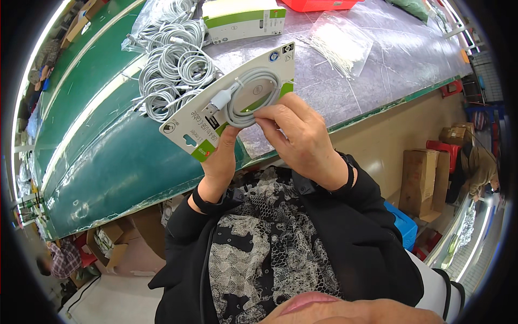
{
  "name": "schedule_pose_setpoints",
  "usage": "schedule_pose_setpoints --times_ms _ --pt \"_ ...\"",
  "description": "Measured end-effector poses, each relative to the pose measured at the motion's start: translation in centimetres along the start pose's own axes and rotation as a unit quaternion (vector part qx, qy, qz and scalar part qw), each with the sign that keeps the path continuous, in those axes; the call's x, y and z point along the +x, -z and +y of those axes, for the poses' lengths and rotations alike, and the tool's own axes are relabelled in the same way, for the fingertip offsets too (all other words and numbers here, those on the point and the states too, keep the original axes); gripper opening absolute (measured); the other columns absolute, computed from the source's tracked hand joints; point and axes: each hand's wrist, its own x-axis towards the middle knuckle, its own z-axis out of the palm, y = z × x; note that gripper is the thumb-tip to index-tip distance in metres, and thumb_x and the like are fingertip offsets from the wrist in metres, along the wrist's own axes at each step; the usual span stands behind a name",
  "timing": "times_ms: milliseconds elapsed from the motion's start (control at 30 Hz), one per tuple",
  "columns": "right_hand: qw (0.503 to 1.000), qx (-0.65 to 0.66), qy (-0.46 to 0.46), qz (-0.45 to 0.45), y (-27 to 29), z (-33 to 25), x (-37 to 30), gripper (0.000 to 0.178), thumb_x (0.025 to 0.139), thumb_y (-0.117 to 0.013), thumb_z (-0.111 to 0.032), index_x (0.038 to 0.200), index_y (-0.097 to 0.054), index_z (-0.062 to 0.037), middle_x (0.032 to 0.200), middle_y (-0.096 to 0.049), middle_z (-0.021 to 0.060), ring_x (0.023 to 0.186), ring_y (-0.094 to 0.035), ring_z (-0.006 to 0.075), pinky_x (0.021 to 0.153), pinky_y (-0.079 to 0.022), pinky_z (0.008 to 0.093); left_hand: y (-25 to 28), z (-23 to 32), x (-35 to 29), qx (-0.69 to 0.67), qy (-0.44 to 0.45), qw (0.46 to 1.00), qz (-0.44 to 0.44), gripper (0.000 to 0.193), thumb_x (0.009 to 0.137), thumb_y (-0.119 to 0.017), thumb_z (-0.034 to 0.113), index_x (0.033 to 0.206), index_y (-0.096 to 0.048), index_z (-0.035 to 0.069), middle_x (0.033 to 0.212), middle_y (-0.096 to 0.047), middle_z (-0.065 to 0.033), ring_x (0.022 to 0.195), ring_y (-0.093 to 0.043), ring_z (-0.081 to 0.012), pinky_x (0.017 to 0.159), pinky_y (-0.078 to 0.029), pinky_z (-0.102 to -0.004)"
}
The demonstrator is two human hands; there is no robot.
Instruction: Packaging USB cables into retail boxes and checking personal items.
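A white and green packaging card [189, 114] with a hang hole is held tilted above the table edge. My left hand [220, 159] grips its lower edge, thumb in front and the other fingers hidden behind. On the card's face lies a coiled light-grey USB cable [233, 112], its plug pointing toward the hang hole. Small white ties show on the coil at its top and near the right edge of the card. My right hand [299, 135] is closed in a pinch at the coil's lower right side; what sits between the fingertips is partly hidden.
Beyond the card is a pile of coiled grey cables [175, 67] on the green and grey table [102, 167]. A stack of cards [245, 24] stands beside it. Farther right lie a clear bag of white ties [342, 46] and a red tray [321, 4]. Cardboard boxes [418, 181] stand on the floor.
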Motion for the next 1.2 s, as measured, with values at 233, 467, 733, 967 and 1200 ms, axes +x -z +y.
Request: schedule_pose_setpoints --times_ms 233,467,733,967,1200 --pt "1.000 -0.015 0.016 0.000 -0.2 0.2 -0.2 0.017 0.076 -0.071 0.004 0.090 -0.064 -0.0011 0.084 -0.060 0.0109 0.067 -0.061 0.0258 0.057 -0.049 0.0341 0.0 0.0 0.1 0.036 -0.024 0.999 -0.023 0.035 0.096 -0.055 0.008 0.130 -0.047 0.000 0.121 -0.058 -0.0109 0.108 -0.061 -0.0218 0.092 -0.053 -0.0364" --pt "1.000 -0.022 0.015 -0.002 -0.2 0.0 -0.1 0.016 0.076 -0.071 0.004 0.090 -0.064 -0.0011 0.084 -0.059 0.0107 0.067 -0.060 0.0256 0.057 -0.049 0.0343 0.0 0.1 -0.2 0.056 -0.033 0.998 -0.021 0.034 0.095 -0.056 0.005 0.127 -0.049 0.000 0.120 -0.059 -0.0110 0.106 -0.061 -0.0216 0.092 -0.052 -0.0351" --pt "0.999 0.028 -0.012 -0.016 0.2 -0.1 -0.2 0.015 0.078 -0.067 0.004 0.091 -0.063 -0.0006 0.083 -0.057 0.0114 0.068 -0.059 0.0275 0.059 -0.048 0.0348 -0.3 1.8 0.8 0.190 -0.251 0.944 -0.094 0.032 0.082 -0.071 0.002 0.111 -0.059 -0.002 0.109 -0.062 -0.0151 0.100 -0.064 -0.0249 0.083 -0.054 -0.0334" --pt "0.997 0.060 -0.045 -0.012 0.1 0.0 -0.9 0.015 0.080 -0.063 0.005 0.094 -0.060 0.0005 0.087 -0.058 0.0137 0.073 -0.061 0.0321 0.063 -0.050 0.0364 -1.1 3.2 1.2 0.237 -0.367 0.887 -0.150 0.039 0.075 -0.075 0.002 0.111 -0.060 -0.001 0.110 -0.061 -0.0199 0.103 -0.064 -0.0358 0.084 -0.057 -0.0387" --pt "0.998 0.057 -0.022 0.001 0.1 0.3 -1.5 0.025 0.078 -0.065 0.005 0.102 -0.061 0.0009 0.093 -0.062 0.0154 0.081 -0.064 0.0334 0.066 -0.051 0.0354 -0.7 3.5 1.0 0.280 -0.386 0.862 -0.172 0.042 0.070 -0.075 0.001 0.111 -0.064 0.001 0.113 -0.059 -0.0183 0.106 -0.063 -0.0372 0.087 -0.056 -0.0396"
